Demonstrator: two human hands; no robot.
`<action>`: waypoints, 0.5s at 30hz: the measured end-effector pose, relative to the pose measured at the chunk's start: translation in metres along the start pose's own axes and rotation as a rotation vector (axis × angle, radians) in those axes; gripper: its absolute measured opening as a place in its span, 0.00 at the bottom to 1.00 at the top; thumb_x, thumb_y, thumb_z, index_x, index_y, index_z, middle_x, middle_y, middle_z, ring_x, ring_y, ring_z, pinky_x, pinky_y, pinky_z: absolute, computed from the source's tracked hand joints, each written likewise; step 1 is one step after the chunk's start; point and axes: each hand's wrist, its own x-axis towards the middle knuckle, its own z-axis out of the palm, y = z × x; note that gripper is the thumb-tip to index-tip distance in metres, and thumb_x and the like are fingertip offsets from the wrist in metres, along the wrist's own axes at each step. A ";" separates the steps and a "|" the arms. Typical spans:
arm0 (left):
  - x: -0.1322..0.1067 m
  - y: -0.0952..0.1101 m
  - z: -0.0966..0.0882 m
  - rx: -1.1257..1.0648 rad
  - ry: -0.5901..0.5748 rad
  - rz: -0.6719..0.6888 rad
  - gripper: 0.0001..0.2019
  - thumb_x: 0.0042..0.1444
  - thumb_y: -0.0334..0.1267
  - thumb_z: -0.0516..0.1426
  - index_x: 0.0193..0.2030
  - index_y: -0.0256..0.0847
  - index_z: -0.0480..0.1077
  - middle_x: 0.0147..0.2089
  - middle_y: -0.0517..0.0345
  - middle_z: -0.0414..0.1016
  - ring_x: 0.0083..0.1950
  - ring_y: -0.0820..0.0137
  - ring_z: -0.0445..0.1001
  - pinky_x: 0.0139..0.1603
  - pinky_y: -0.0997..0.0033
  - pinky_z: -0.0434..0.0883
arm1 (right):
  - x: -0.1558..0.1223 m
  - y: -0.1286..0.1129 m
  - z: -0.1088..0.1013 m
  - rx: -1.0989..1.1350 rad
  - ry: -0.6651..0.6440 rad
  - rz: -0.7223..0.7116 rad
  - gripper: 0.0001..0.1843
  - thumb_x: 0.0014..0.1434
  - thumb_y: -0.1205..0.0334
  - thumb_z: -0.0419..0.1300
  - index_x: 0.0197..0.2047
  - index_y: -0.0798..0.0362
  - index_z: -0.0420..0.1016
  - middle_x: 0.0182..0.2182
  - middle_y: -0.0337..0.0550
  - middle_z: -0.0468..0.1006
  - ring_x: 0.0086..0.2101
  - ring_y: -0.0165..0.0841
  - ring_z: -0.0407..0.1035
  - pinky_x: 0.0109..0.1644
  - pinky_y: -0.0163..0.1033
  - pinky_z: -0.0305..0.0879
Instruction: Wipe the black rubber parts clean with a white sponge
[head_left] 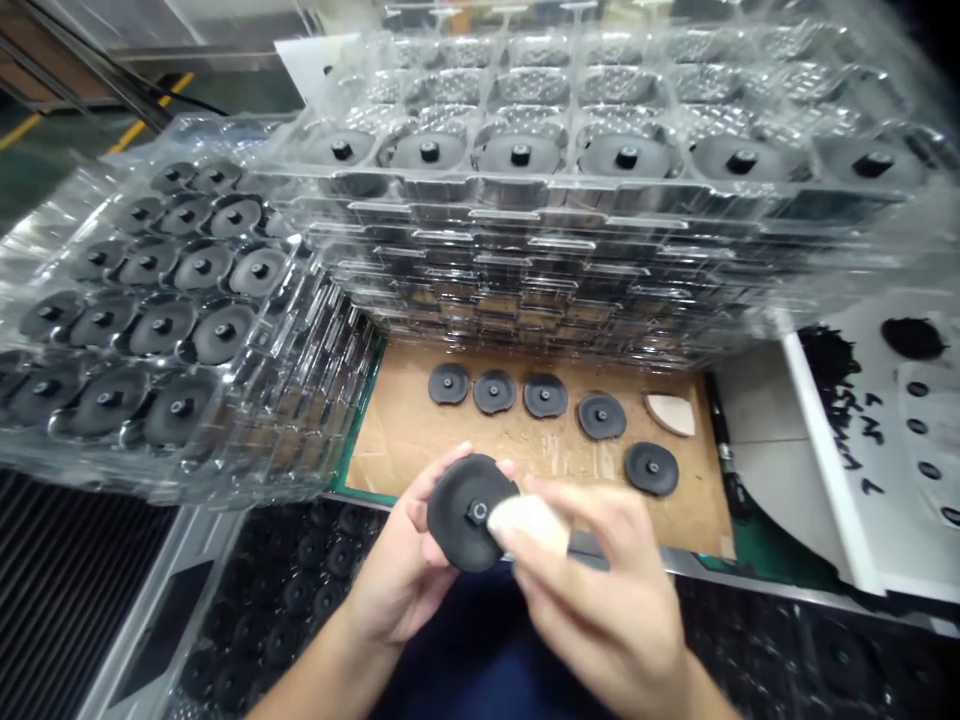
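Observation:
A round black disc with a small central stem (457, 500) is held by its edge in my left hand (397, 570), its stem side facing up. My right hand (607, 590) pinches a cream-white wedge-shaped pad (536, 522), probably a sponge, against the disc's right side beside the stem. Beyond my hands, similar black discs (545, 396) lie in a loose row on a brown cardboard sheet (390, 430). One more disc (651, 469) sits nearer on the right. A second cream wedge pad (670, 414) rests at the sheet's right end.
A tall stack of clear plastic trays (525, 270) stands behind the cardboard, with discs in its top pockets. Another tray stack (285, 400) full of discs rises on the left. At right is a white panel (847, 520) with black marks. More discs (300, 590) lie below the bench edge.

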 end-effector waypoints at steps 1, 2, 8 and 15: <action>0.001 0.000 0.002 0.005 -0.024 0.011 0.26 0.37 0.40 0.69 0.47 0.50 0.74 0.49 0.57 0.80 0.48 0.65 0.78 0.50 0.71 0.72 | -0.003 -0.002 0.000 0.034 0.015 -0.002 0.14 0.56 0.73 0.57 0.44 0.55 0.78 0.47 0.51 0.70 0.45 0.39 0.63 0.45 0.45 0.65; 0.001 -0.001 0.004 0.009 -0.049 0.021 0.26 0.38 0.39 0.69 0.48 0.51 0.74 0.49 0.56 0.80 0.48 0.64 0.78 0.50 0.70 0.72 | -0.005 -0.003 0.000 0.057 0.020 -0.004 0.14 0.56 0.73 0.57 0.44 0.54 0.78 0.46 0.50 0.70 0.44 0.38 0.63 0.44 0.44 0.65; 0.008 -0.013 0.011 -0.008 -0.070 0.115 0.26 0.38 0.35 0.69 0.47 0.50 0.73 0.49 0.56 0.79 0.48 0.66 0.78 0.48 0.72 0.73 | -0.009 -0.008 -0.004 -0.036 0.068 0.094 0.13 0.56 0.72 0.59 0.44 0.56 0.78 0.43 0.51 0.70 0.42 0.38 0.63 0.45 0.43 0.63; 0.011 -0.026 0.018 0.033 0.035 0.228 0.28 0.34 0.32 0.71 0.45 0.53 0.72 0.49 0.61 0.78 0.51 0.64 0.76 0.49 0.70 0.73 | -0.014 -0.007 -0.002 -0.021 0.107 0.157 0.13 0.56 0.72 0.59 0.44 0.54 0.78 0.41 0.47 0.72 0.40 0.35 0.65 0.42 0.42 0.64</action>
